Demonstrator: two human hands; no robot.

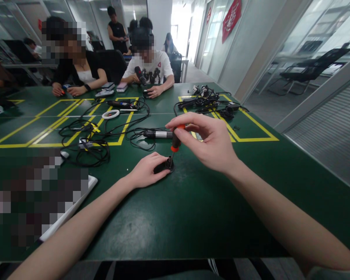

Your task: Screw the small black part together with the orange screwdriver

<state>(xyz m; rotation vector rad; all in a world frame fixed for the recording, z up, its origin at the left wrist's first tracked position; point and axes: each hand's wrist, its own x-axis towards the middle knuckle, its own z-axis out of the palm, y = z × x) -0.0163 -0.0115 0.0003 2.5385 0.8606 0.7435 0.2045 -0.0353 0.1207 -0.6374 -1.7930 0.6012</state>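
My left hand (147,171) lies on the green table (192,210), fingers curled round a small black part (164,166) that it pins to the surface. My right hand (210,142) hovers just above, fingertips pinched on the top of a small orange-and-black screwdriver (175,143). The screwdriver stands nearly upright with its tip down in the black part.
A tangle of black cables (90,136), a white ring (110,114) and a silver-black tool (159,134) lie beyond my hands. More cables and chargers (210,102) sit at the far right. Two people sit across the table. A white tablet edge (70,212) lies at left.
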